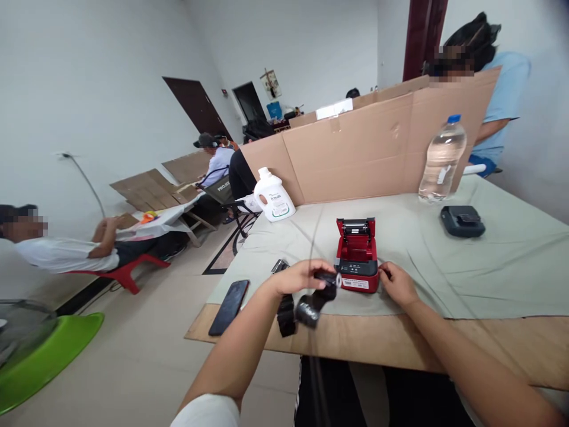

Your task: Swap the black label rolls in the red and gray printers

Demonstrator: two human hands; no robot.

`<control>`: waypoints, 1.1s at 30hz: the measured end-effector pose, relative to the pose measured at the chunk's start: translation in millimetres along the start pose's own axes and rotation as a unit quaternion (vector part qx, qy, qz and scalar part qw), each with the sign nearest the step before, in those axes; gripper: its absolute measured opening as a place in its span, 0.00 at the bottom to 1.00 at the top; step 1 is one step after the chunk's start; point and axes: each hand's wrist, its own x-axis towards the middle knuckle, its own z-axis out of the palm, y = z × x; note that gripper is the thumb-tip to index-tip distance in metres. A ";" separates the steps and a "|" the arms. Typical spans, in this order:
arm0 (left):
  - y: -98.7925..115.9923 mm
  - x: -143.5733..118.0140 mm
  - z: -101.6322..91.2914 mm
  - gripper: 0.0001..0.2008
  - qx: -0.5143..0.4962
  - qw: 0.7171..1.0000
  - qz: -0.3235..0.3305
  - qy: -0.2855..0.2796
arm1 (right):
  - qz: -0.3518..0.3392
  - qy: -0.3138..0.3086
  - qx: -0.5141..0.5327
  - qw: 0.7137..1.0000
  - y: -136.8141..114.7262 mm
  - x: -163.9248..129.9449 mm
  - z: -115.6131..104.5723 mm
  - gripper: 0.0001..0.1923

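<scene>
The small red printer (357, 261), lid open, sits near the table's front edge (355, 347), the right hand (397, 283) loosely curled against its right side, the left hand (299, 275) closed around a black strip (326, 279) just beside it, open cloth (489, 267) stretching rightward.

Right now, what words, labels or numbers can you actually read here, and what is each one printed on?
"PROJE...", cut off, on the back of the folding chair.
White detergent bottle: label too blurred to read.
Red label printer: white front sticker too small to read.
Water bottle: label unreadable.
Black roll in the left hand: no text visible.
</scene>
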 end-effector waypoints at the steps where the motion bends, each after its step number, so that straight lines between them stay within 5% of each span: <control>1: -0.3 18.5 4.7 0.19 0.033 0.998 0.020 0.047 | 0.000 0.001 0.000 1.000 -0.7 0.0 -0.3 0.12; 4: -6.5 71.7 13.7 0.18 0.154 0.978 0.040 0.139 | 0.002 0.005 0.000 1.000 -4.5 -0.6 -3.1 0.12; 11: -9.8 136.0 24.2 0.14 0.422 0.895 -0.066 0.130 | -0.006 0.012 0.011 1.000 -11.0 -1.5 -9.6 0.13; 21: -16.6 145.8 33.2 0.10 0.463 0.873 -0.033 0.149 | 0.000 0.015 0.009 1.000 -10.9 -1.5 -8.4 0.13; 24: -18.5 139.9 33.6 0.09 0.412 0.874 0.065 0.249 | 0.001 0.012 0.006 1.000 -10.9 -1.0 -7.4 0.13; 28: -12.9 134.8 28.5 0.12 0.380 0.812 0.168 0.410 | 0.008 0.008 0.004 1.000 -9.2 -0.6 -6.1 0.14; 30: -8.6 135.3 24.5 0.16 0.394 0.805 0.162 0.412 | 0.011 0.006 0.005 1.000 -7.9 -0.8 -5.8 0.14; 33: -5.0 134.7 20.9 0.21 0.416 0.830 0.113 0.354 | 0.006 0.004 0.011 1.000 -6.2 -1.1 -5.4 0.14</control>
